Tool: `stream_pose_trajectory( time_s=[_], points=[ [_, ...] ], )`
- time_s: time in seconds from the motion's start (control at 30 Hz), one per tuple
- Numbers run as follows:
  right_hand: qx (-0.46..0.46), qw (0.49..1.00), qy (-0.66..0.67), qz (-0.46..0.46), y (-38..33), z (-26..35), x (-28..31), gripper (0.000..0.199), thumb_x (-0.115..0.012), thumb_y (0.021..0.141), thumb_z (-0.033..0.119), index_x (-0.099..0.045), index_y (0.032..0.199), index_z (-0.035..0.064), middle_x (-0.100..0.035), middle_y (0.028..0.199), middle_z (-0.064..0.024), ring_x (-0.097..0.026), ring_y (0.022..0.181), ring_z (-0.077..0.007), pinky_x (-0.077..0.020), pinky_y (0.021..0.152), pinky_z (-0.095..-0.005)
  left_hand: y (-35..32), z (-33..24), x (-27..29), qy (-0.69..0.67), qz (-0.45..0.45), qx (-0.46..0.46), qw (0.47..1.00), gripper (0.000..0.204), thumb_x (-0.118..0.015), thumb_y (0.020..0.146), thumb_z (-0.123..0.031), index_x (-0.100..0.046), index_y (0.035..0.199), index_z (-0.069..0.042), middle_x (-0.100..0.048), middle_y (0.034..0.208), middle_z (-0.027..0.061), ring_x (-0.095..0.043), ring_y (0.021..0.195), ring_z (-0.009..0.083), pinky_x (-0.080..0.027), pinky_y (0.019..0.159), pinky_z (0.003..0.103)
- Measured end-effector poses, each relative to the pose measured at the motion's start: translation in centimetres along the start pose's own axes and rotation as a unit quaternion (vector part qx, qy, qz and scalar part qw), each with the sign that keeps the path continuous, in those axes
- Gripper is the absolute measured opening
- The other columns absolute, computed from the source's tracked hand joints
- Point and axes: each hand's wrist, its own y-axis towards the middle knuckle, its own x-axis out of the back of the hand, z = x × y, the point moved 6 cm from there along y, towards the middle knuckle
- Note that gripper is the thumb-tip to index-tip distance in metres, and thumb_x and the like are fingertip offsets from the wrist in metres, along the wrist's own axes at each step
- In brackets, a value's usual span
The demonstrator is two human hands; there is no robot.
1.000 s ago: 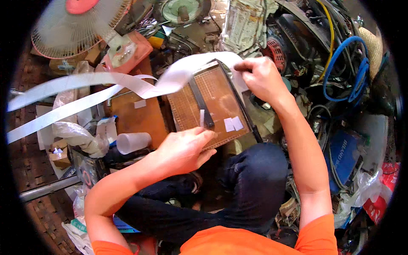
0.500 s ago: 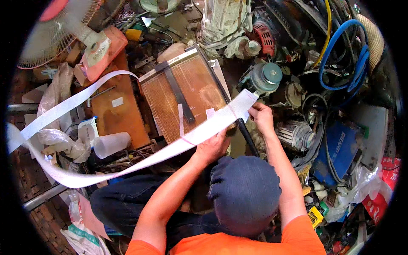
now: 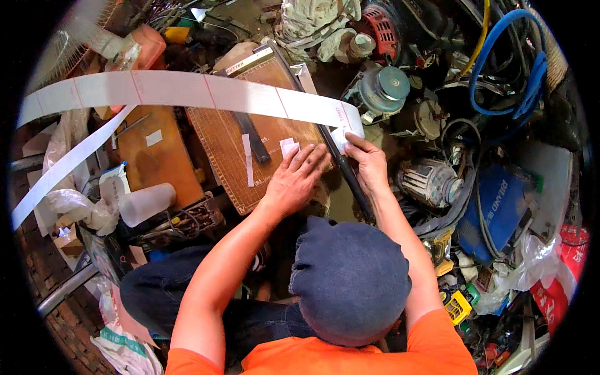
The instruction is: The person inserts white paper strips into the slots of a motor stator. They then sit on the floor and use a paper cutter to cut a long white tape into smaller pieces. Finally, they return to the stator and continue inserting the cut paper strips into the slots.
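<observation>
- Stretching from the left edge to the right, a long white flexible strip with thin red cross-lines [image 3: 231, 94] arches over the work; its loose length could twist and pull the end askew.
- Under it, a flat brown gridded cutting board [image 3: 212, 150] lies at a slant.
- Along the board's right edge runs a long black bar [image 3: 350, 181]; if it carries a blade, fingers this near could be cut should it drop.
- Left hand [image 3: 294, 178]: fingers straight, slightly spread, gripping nothing, on or just above the board.
- Right hand [image 3: 369, 159]: thumb and fingertips pinching the strip's end, beside the bar.
- A frosted plastic cup [image 3: 149, 204] lies sideways; its contents cannot be told.
- A small brown cardboard box [image 3: 72, 247] holds white bits.
- Small white slips [image 3: 289, 146] lie by the left fingertips; a brushing hand could scatter them.
</observation>
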Motion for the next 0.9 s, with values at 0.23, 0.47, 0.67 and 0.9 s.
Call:
stream_pose_trajectory(
  time_s=[0.23,0.47,0.67,0.9],
  points=[
    [0.01,0.999,-0.022,-0.028,-1.2,1.4,0.6,0.03,-0.066,0.083,0.0,-0.065,0.113,-0.005,-0.068,0.091,-0.0108,-0.062,0.068,-0.0141,-0.0514,0.062,-0.0265,-0.7,0.6,-0.9,-0.06,-0.015,0.026,0.998,0.068,-0.063,0.076,-0.018,-0.042,0.139,-0.004,-0.039,0.145,0.0137,-0.036,0.135,0.0285,-0.025,0.114,0.043],
    [-0.013,1.0,0.009,-0.013,-0.1,-1.2,0.1,0.029,-0.067,0.082,0.0,-0.065,0.111,-0.0056,-0.068,0.094,-0.0102,-0.062,0.074,-0.0135,-0.0503,0.07,-0.0249,0.2,0.0,-0.9,0.008,0.003,-0.007,1.0,0.072,-0.066,0.074,-0.02,-0.042,0.141,-0.011,-0.037,0.148,0.0087,-0.036,0.135,0.0275,-0.026,0.113,0.043],
    [0.061,0.985,-0.163,0.001,-0.4,-0.6,0.5,0.026,-0.07,0.083,0.004,-0.07,0.107,-0.0018,-0.071,0.095,-0.0078,-0.063,0.081,-0.0108,-0.0494,0.075,-0.0233,0.3,0.6,-1.1,0.003,0.001,-0.02,1.0,0.062,-0.058,0.078,-0.014,-0.045,0.139,-0.011,-0.039,0.148,0.0081,-0.036,0.137,0.0242,-0.024,0.114,0.043],
    [0.069,0.983,-0.172,0.005,-0.7,-0.8,0.3,0.022,-0.069,0.082,0.002,-0.071,0.104,-0.0012,-0.071,0.092,-0.0077,-0.063,0.08,-0.0103,-0.0497,0.074,-0.0234,0.0,0.6,-0.8,-0.016,-0.014,-0.03,0.999,0.054,-0.055,0.079,-0.01,-0.051,0.132,-0.005,-0.043,0.145,0.009,-0.038,0.136,0.0246,-0.026,0.114,0.041]
  ],
)
